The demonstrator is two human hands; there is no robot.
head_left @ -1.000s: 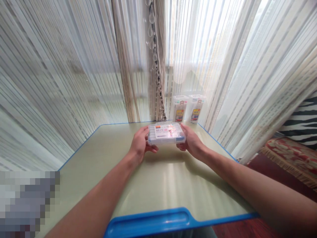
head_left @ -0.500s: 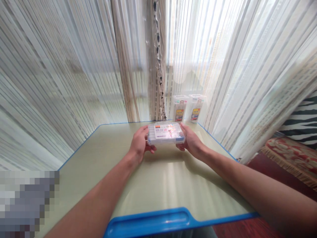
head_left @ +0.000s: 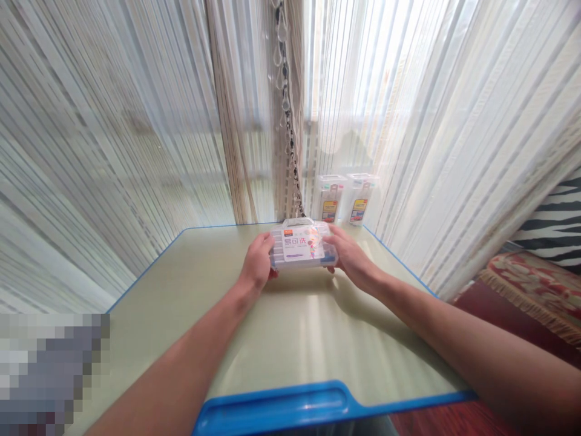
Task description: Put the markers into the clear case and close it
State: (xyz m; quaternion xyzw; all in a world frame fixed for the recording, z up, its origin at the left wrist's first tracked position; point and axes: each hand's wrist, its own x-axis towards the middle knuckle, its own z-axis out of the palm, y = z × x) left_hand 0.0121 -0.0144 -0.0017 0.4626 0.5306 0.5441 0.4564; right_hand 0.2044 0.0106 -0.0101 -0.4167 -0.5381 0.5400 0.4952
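Note:
Between my two hands is a clear plastic case (head_left: 303, 245) with a handle on its top edge and a white label with purple and orange print. My left hand (head_left: 258, 259) grips its left end, the thumb on the front and fingers partly hidden behind. At the right end my right hand (head_left: 353, 254) is closed round the case in the same way. The case is held tilted, its labelled face toward me, over the pale green table top (head_left: 190, 290). What lies inside it is hard to make out, apart from something blue at the lower right.
Two clear upright boxes with yellow labels, a left one (head_left: 330, 198) and a right one (head_left: 361, 200), stand at the table's back edge. A string curtain (head_left: 136, 121) and a bead strand (head_left: 290, 133) hang behind. The near edge has a blue trough (head_left: 276, 407).
The case has tipped more upright, so its label and top handle show more fully. Both hands have turned with it and keep their hold. The hanging bead strand has shifted slightly.

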